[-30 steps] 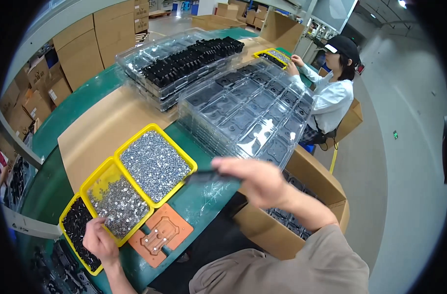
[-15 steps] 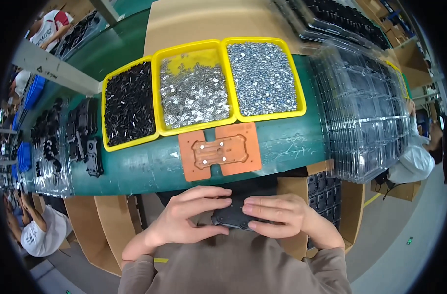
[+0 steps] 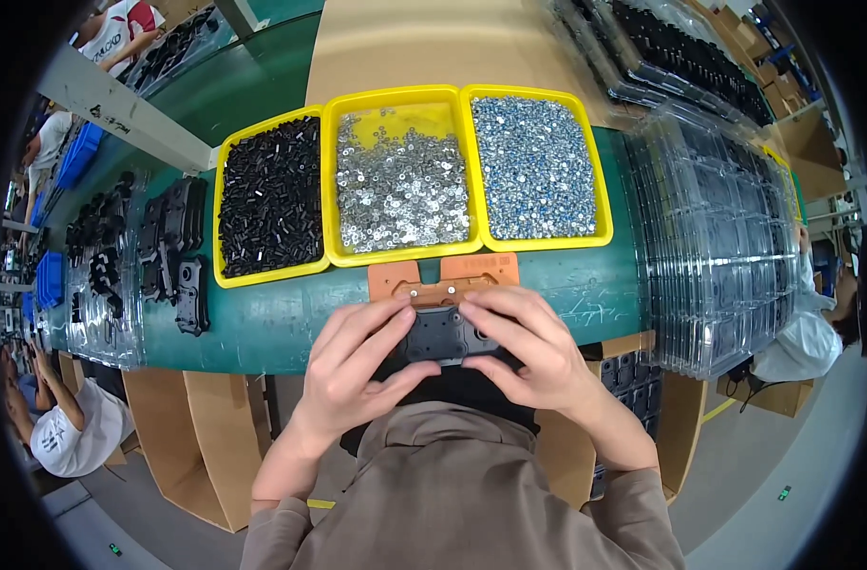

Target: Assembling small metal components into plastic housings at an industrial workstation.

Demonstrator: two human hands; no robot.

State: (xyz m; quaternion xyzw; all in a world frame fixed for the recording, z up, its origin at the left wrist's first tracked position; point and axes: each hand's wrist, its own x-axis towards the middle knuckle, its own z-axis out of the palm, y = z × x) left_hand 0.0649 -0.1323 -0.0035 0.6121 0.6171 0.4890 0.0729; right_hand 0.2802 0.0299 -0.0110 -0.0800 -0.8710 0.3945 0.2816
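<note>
Stretches across as a green table (image 3: 263, 342), scuffed near the front. Carries three yellow trays (image 3: 395, 106) side by side, an orange plate (image 3: 392, 275) in front of them, a stack of clear trays (image 3: 654, 285) to the right, black parts (image 3: 191, 296) at left, a cardboard sheet (image 3: 433, 47) behind.

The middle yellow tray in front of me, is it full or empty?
Partly full: small silver rings cover most of the middle yellow tray, but bare yellow bottom shows at its far end.

We look steeply down from the head through the left fisheye, close above the left hand (image 3: 351, 366) and right hand (image 3: 533, 353), facing forward across the green-topped workbench (image 3: 253, 332).
</note>
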